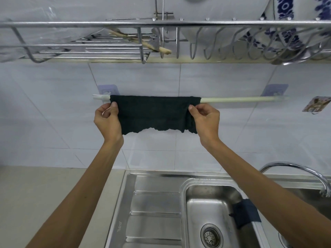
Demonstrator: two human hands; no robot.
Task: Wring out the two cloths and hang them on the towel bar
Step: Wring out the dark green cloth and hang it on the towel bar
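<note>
On the towel bar [236, 99] hung one dark cloth [154, 113]; my left hand [107, 119] and right hand [206, 120] pinched its side edges with the fingers [192, 109]; the second cloth [245, 212] draped the sink [180, 178] rim.

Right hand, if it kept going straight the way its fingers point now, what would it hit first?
The right hand points up and left while pinching the dark cloth. Going straight on, it would probably press through that cloth into the towel bar, though depth is hard to judge.
</note>
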